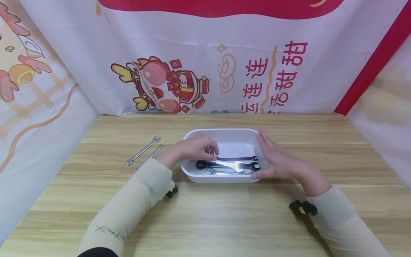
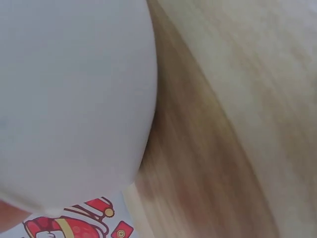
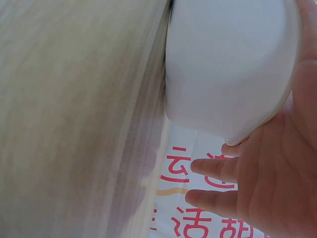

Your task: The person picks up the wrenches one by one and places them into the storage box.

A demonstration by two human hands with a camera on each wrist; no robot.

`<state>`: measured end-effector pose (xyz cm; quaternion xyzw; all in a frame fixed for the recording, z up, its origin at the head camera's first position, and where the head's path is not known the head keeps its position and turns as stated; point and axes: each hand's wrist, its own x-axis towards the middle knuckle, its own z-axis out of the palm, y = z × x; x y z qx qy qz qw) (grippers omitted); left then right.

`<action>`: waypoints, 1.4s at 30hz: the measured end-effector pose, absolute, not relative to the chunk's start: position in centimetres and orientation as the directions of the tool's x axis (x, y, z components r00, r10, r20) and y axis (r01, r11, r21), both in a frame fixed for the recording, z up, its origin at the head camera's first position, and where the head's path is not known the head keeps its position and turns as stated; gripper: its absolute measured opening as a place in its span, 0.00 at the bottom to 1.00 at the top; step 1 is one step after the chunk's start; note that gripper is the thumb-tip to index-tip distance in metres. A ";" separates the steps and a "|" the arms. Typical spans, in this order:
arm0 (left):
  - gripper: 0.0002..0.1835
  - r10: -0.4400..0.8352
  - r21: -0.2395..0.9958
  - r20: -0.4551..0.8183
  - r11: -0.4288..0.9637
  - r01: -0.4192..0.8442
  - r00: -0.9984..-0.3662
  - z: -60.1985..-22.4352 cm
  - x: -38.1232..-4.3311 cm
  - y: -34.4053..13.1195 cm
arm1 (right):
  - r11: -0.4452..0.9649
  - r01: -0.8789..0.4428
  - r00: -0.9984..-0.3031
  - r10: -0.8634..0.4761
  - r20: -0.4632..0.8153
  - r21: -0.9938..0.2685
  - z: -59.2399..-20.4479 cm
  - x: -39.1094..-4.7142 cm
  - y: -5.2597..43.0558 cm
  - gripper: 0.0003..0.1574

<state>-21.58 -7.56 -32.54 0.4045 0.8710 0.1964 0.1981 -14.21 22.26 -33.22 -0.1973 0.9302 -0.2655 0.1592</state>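
Observation:
A white plastic tub [image 1: 224, 179] sits on the table with several wrenches in it. My left hand [image 1: 200, 147] reaches over its left end, and the fingertips pinch a shiny silver wrench [image 1: 229, 164]. The open jaw of that wrench points right. Beneath it are a black wrench [image 1: 205, 165], a dark purple wrench [image 1: 236, 159] and a silver wrench [image 1: 218, 172]. My right hand [image 1: 277, 160] holds the tub's right end, thumb over the near corner of the rim and fingers along the far side. The right wrist view shows the palm [image 3: 277, 168] against the rim, fingers extended past the tub.
Left of the tub, two silver wrenches lie on the wooden table [image 1: 224, 221], one farther back [image 1: 142, 151] and one partly covered by my left forearm [image 1: 152, 155]. Printed cloth [image 1: 192, 32] hangs behind the table and along both sides.

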 end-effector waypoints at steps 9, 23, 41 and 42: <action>0.15 0.767 0.509 -0.134 0.597 0.620 -0.628 -31.6 -20.6 -9.3 | 0.784 -0.294 -0.870 -0.456 -0.186 -0.547 -33.3 -14.2 22.3 0.86; 0.20 0.612 0.485 -0.023 0.698 0.527 -0.790 -28.4 -18.7 -14.3 | 0.782 -0.292 -0.872 -0.454 -0.182 -0.550 -33.5 -14.3 22.4 0.86; 0.17 0.481 0.460 0.042 0.769 0.444 -0.876 -27.3 -17.4 -21.0 | 0.788 -0.285 -0.870 -0.452 -0.198 -0.545 -33.4 -14.4 22.4 0.86; 0.17 0.478 0.459 0.041 0.771 0.441 -0.878 -27.4 -17.4 -21.2 | 0.788 -0.286 -0.870 -0.452 -0.198 -0.546 -33.4 -14.4 22.4 0.86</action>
